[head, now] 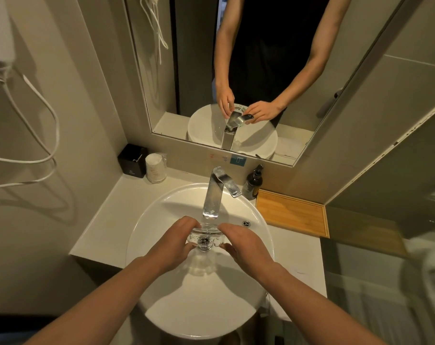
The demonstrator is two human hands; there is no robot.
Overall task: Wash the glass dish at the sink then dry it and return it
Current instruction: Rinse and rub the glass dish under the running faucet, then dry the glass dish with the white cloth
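Both my hands are over the middle of the white sink (236, 295), and the glass dish (204, 237) sits right between them, directly under the tip of the chrome tap (212, 195). My left hand (173, 247) comes in from seven o'clock, fingers (186, 224) curled and clamped on the dish's left edge. My right hand (246, 245) comes in from four o'clock, fingers closed on the right edge, thumb tucked low at the near side. Through the clear glass I can see the dark drain at the basin's centre. Whether water is running I cannot tell.

At twelve o'clock the tap's lever angles off to the right, and behind it the mirror (261, 70) shows my arms and the dish from the far side. At one o'clock a dark pump bottle (254, 181) stands on the bench (107, 220), just beside a wooden tray (295, 215) out at two o'clock. At eleven o'clock a black box (132, 160) and a wrapped stack of paper cups (156, 168) sit touching in the bench corner. White cords (41, 135) loop down the wall at nine o'clock
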